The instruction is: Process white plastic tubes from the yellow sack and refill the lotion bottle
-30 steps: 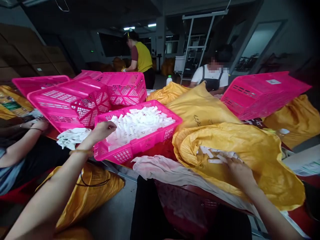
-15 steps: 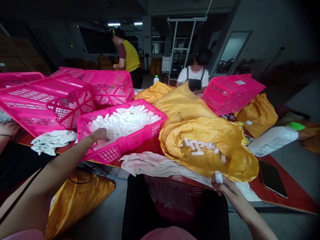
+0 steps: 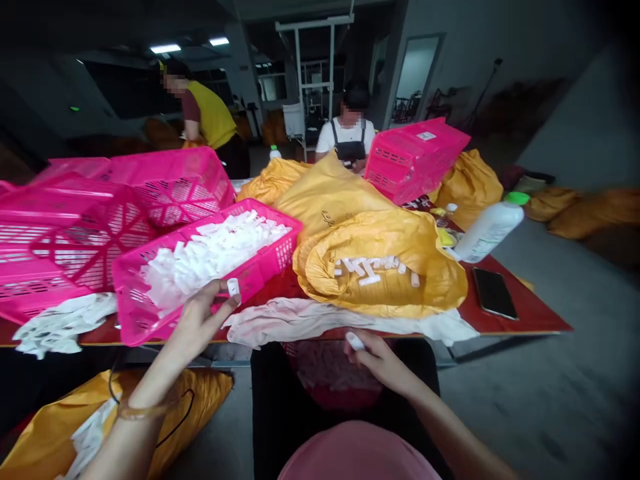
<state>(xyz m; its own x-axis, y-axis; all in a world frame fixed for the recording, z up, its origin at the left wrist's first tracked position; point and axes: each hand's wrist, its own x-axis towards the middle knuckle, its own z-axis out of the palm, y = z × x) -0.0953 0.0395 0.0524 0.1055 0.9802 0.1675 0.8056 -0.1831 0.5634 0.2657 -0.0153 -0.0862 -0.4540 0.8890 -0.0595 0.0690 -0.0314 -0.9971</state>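
My left hand [image 3: 203, 317] is closed, pinching a short white plastic tube [image 3: 233, 288] with a small dark mark. It is at the front rim of a pink crate [image 3: 245, 288] heaped with white pieces [image 3: 215, 243]. My right hand [image 3: 377, 360], fingers curled, is above my lap, just below the table edge. A small white piece [image 3: 355, 341] shows at its fingertips; I cannot make out its exact kind. Beyond that hand, an open yellow woven sack [image 3: 320, 287] lies on the table with several white tubes [image 3: 370, 280] inside.
Crumpled white cloth [image 3: 300, 320] runs along the table's front edge. A phone [image 3: 495, 292] and a white bottle [image 3: 490, 230] are at right. Tipped pink crates [image 3: 90, 227] crowd the left. One person [image 3: 345, 133] sits across; another [image 3: 210, 113] stands farther back.
My left hand has come out of the pink crate with a white tube. My right hand has moved left, away from the sack's front. The camera view has turned right.
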